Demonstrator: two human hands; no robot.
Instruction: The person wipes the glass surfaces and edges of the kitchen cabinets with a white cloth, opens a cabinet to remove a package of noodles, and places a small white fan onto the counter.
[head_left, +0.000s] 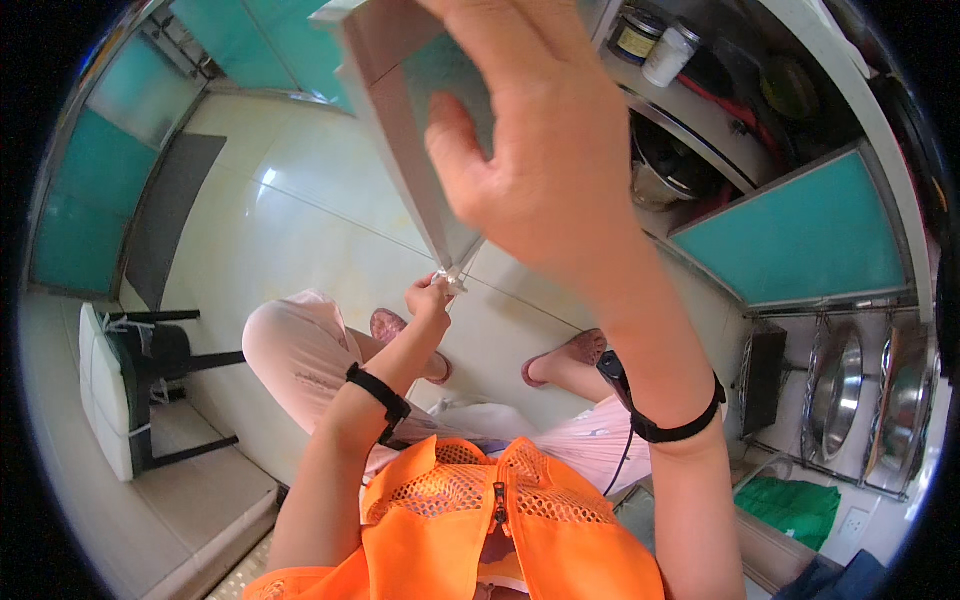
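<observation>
A cabinet door (390, 142) with a pale frame and a greenish inner panel stands edge-on in front of me, its lower corner pointing toward my feet. At that corner my left hand (427, 297) pinches a crumpled white tissue or cloth (451, 282) against the frame. My right hand (532, 127) is raised close to the camera, over the upper part of the door. Its thumb is spread from the palm. The fingers run past the top of the view, so whether they grip the door is hidden.
At right is an open cabinet (697, 112) with jars (636, 37), a white bottle (672, 56) and a pot (660, 176). Below it sits a teal panel (802, 232), then a rack with metal pans (838, 390). A white-topped stool (105, 394) lies tipped at left.
</observation>
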